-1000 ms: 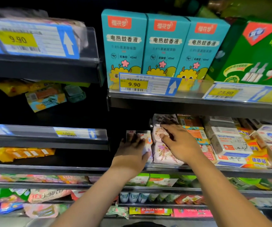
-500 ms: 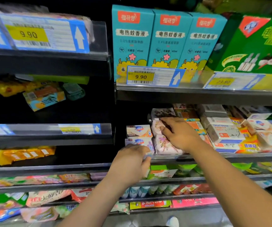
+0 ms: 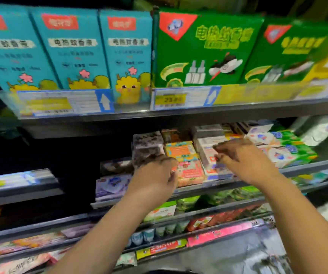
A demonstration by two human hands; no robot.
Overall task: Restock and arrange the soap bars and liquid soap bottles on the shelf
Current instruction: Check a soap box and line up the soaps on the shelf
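Squaring the soap bars (image 3: 181, 153) on the shelf (image 3: 307, 167), I should nudge the white boxes (image 3: 204, 147) flush with my loose-fingered right grip (image 3: 246, 161), steadying the floral packs (image 3: 147, 143) with my curled left grip (image 3: 155, 178), though I cannot tell whether it holds anything.

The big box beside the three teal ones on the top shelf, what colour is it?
It's a green box with a red triangle at its corner; head view.

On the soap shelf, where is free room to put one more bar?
Free: the dark gap above the low purple boxes, left of the floral stack. Crowded: from there to the green packs the stacks sit tightly side by side.
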